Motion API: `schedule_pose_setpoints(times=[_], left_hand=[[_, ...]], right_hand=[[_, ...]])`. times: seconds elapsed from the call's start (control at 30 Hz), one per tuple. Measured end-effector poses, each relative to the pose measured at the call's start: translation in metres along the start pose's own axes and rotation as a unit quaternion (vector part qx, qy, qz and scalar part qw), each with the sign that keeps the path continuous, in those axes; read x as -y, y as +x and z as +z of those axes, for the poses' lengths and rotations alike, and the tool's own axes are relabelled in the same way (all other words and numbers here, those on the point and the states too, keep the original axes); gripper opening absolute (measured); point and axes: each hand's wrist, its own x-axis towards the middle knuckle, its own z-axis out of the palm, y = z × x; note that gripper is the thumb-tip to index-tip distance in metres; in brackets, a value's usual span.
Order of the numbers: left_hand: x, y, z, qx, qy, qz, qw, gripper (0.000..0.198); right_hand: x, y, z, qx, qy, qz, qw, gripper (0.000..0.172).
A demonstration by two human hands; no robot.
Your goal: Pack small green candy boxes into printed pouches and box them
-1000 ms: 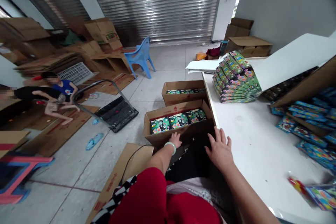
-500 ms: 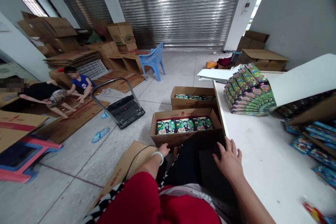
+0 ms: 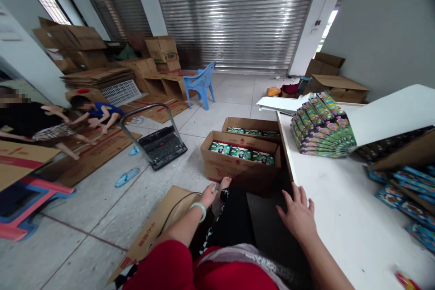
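The near box (image 3: 238, 166), in the middle of the frame, has shifted away from the wearer over the last half second. It stood apart from the far box (image 3: 253, 123), whose front wall showed. Now its back rim overlaps that wall in the picture, and more of its own front face is in view. The green packs (image 3: 241, 152) inside look narrower, seen at a lower slant.

A bare foot (image 3: 225, 183) now shows plainly just below the box's lower left part; whether it touches the cardboard is unclear. The left hand (image 3: 208, 195), wearing a pale bangle (image 3: 203, 208), was in front of the box a second ago. It is now lower and further left, beside the foot and above the carton (image 3: 178, 195) at lower centre. Its fingers are partly bent; a pale patch at their tips is too blurred to tell whether anything is gripped.

The right hand (image 3: 299, 213) is much as before, at the table's (image 3: 331, 199) near edge, fingers spread and holding nothing.

At left, the person in blue (image 3: 102, 112) bends lower than half a second ago. The trolley (image 3: 159, 142) stands where it did.
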Motion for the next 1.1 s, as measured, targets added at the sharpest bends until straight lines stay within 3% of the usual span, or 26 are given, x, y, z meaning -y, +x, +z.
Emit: schedule_pose_setpoints(times=[0.23,0.57,0.8,1.1], left_hand=[[0.011,0.003,-0.006,0.000,-0.027,-0.001,1.000,0.029],[0.019,0.010,0.019,0.023,-0.085,0.006,0.996,0.034],[0.038,0.027,0.005,0.007,-0.118,-0.030,0.993,0.034],[0.019,0.040,-0.004,0.020,-0.129,-0.036,0.991,0.034]], right_hand=[[-0.003,-0.007,0.002,-0.029,-0.003,-0.012,1.000,0.047],[-0.002,-0.001,-0.002,0.002,0.017,-0.016,1.000,0.047],[-0.001,-0.005,-0.005,0.002,0.004,-0.015,1.000,0.046],[-0.001,-0.006,-0.005,0.010,-0.006,-0.019,1.000,0.049]])
